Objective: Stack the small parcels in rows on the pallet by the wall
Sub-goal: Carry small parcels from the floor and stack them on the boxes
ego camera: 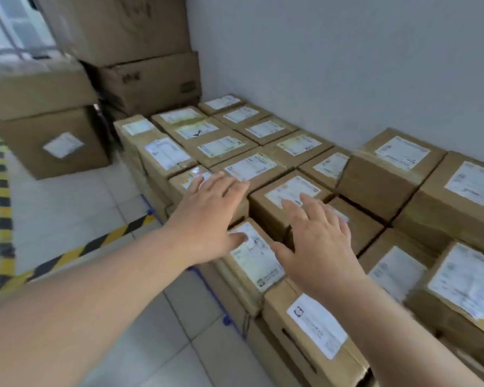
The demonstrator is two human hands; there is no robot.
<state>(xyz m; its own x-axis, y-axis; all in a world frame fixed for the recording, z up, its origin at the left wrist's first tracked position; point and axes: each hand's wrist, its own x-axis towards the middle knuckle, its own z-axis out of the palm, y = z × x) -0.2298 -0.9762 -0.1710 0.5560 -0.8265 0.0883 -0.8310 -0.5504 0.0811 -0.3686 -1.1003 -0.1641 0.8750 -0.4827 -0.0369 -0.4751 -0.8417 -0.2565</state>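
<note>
hovering flat over parcels (288, 196): left hand (207, 219), right hand (319, 241), fingers spread

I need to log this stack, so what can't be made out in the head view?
All in the head view:
- Label print: too small and blurred to read.
- Pallet: hidden under the parcels.
- Parcel beneath the left hand: its label mostly covered by that hand.
- Right hand: blur hides whether it touches the parcel below.
- Right-side parcels: cut off by the frame edge.
- Large cartons: blurred, cut off at the top edge.
</note>
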